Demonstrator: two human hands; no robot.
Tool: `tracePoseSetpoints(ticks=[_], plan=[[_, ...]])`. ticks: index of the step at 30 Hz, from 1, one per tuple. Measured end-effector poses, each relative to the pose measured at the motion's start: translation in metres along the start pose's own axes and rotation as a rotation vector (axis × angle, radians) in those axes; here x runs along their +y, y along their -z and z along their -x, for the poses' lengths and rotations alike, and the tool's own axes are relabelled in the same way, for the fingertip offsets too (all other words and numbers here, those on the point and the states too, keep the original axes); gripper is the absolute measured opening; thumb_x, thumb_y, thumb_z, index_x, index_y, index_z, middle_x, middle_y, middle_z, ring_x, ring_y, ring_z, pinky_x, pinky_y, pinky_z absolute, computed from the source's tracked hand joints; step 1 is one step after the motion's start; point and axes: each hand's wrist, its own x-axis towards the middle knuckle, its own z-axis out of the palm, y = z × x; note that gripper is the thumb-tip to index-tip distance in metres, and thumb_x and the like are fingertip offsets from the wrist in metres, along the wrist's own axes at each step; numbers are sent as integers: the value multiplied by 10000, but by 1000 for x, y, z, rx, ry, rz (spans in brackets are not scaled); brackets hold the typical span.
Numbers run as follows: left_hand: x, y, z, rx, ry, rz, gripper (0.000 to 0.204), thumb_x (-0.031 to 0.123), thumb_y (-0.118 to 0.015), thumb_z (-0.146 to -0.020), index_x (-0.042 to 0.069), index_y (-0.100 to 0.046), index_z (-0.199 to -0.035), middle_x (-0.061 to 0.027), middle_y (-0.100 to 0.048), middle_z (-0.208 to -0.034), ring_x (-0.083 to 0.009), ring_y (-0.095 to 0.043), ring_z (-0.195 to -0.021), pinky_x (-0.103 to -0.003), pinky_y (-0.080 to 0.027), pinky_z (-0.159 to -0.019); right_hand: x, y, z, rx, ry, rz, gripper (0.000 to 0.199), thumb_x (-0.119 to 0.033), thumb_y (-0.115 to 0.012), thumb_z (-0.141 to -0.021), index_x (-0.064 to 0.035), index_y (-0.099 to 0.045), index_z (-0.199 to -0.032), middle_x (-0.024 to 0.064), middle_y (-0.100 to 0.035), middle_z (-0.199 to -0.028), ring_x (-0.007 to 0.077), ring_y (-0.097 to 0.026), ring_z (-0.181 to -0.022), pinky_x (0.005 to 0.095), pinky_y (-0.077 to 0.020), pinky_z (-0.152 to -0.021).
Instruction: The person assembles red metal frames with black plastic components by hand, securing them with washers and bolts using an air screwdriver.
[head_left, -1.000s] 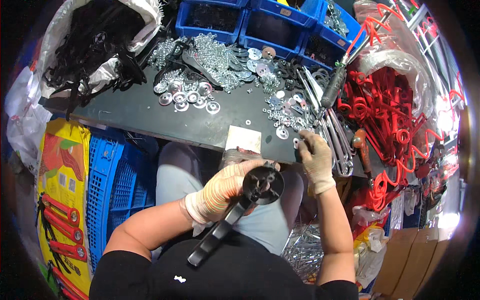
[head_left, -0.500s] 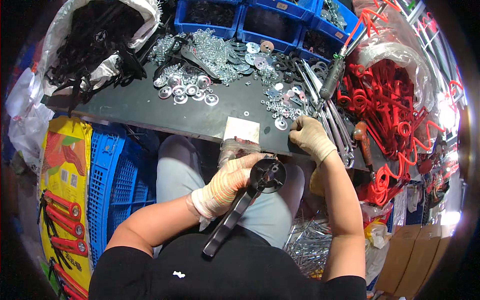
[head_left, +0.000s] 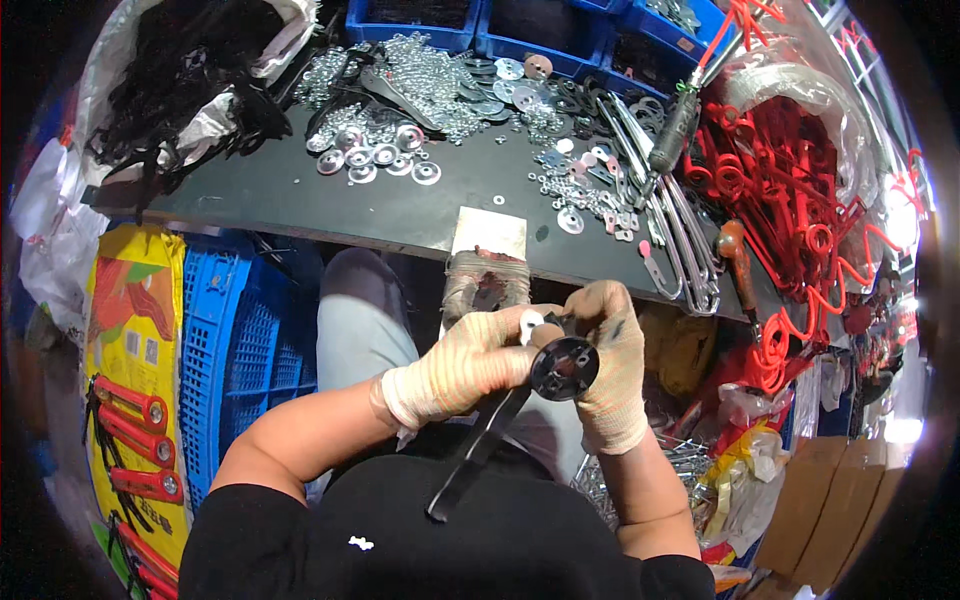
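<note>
My left hand (head_left: 462, 362), in a striped knit glove, is closed around a black plastic lever with a round, cup-like head (head_left: 565, 369) and a long flat arm (head_left: 472, 458) hanging toward my lap. My right hand (head_left: 612, 358), gloved with darkened fingertips, is closed at the far side of that head. What its fingers grip is hidden. Between the two hands a small pale metal piece (head_left: 531, 321) shows by the left fingertips. Just beyond is a wrapped block (head_left: 487, 280) at the bench edge, with a white pad (head_left: 490, 233) behind it.
Metal discs (head_left: 385, 155), springs and small plates lie along the dark bench (head_left: 300, 215). At the right are bent metal rods (head_left: 680, 250), a hanging power driver (head_left: 672, 135), an orange-handled tool (head_left: 733, 250) and red levers (head_left: 770, 180). Blue bins (head_left: 540, 55) line the back.
My right hand has left the small parts on the bench and come to the lever's round head. The lever has shifted slightly right, and a pale metal piece now shows between my hands.
</note>
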Motion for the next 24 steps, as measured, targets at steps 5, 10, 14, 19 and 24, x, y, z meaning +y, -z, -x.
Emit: tracePoseSetpoints(ticks=[5,10,14,19,24], plan=[[16,13,4,-62,-19,61,282,212,-572,-896,21,-628,-1096,-7,-632,-910,-86,-563,-849,-259,-461,-772,-13,-8,-7,-151,41,-62,429,-183,-734,-728,-21,-561,-1086,32,-573,-933,116,-549,-872,242,-443,-805],[23,19,-12,60,115,30,264,269,-548,-912,34,-633,-828,-49,-609,-783,-126,-599,-719,-280,-480,-641,-20,-6,-14,-188,-61,-372,280,-118,-683,-801,7,-583,-1030,74,-636,-928,117,-598,-843,251,-485,-776],[10,39,-21,-175,504,1006,450,413,-567,-893,15,-566,-1101,-131,-613,-788,-198,-616,-619,-280,-462,-436,4,9,-22,-48,-173,-552,409,-301,-610,-887,2,-552,-1157,55,-600,-939,89,-554,-735,210,-460,-646],[34,15,-22,-120,399,120,614,632,-632,-752,68,-616,-994,-71,-612,-731,-119,-495,-442,-241,-331,-339,50,0,-25,-175,-203,-621,396,-381,-453,-954,-60,-610,-1125,-4,-582,-883,68,-387,-599,199,-356,-559],[49,14,-44,-281,491,-165,706,600,-651,-752,100,-491,-1225,-84,-632,-793,-105,-536,-538,-217,-392,-415,39,9,-16,-194,-578,-1040,444,-418,-493,-949,-31,-558,-1155,86,-650,-1037,181,-636,-917,321,-540,-774]])
